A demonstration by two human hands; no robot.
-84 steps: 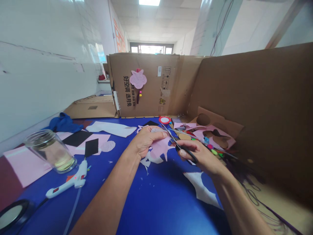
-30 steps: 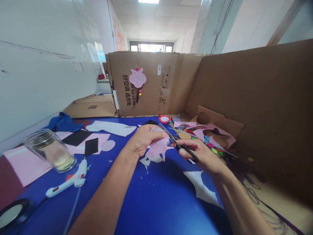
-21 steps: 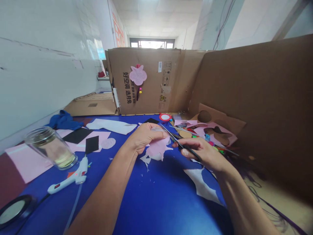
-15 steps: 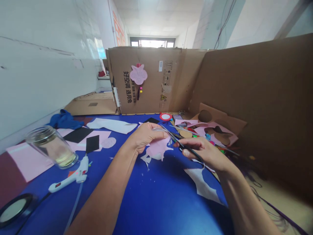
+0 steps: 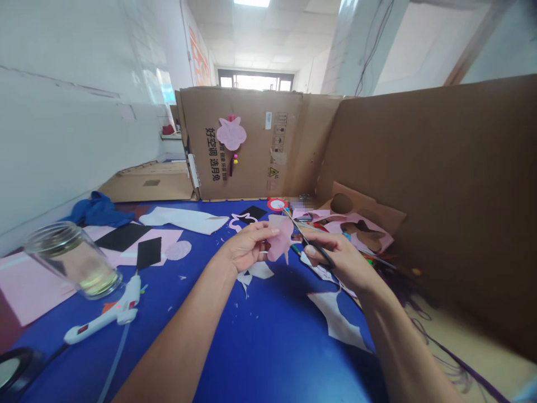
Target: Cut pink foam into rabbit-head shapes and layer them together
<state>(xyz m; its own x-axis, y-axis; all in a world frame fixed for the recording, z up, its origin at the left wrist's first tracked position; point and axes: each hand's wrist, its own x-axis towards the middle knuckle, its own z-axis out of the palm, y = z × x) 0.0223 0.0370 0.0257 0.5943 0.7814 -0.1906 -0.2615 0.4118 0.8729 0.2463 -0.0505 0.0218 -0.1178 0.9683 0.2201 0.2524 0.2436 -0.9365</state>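
Two hands (image 5: 247,246) (image 5: 338,257) hold pink felt (image 5: 279,238) and scissors (image 5: 298,230) below cardboard (image 5: 251,173) printed 好空调 选月兔.

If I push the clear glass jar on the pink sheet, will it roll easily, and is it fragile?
The clear glass jar appears to lie on its side, so its round wall would probably roll when pushed. Being glass, it is probably fragile.

A craft workspace with a tiled wall (image 5: 71,145), cardboard partitions (image 5: 440,184), blue work mat (image 5: 260,352), felt scraps (image 5: 335,322)
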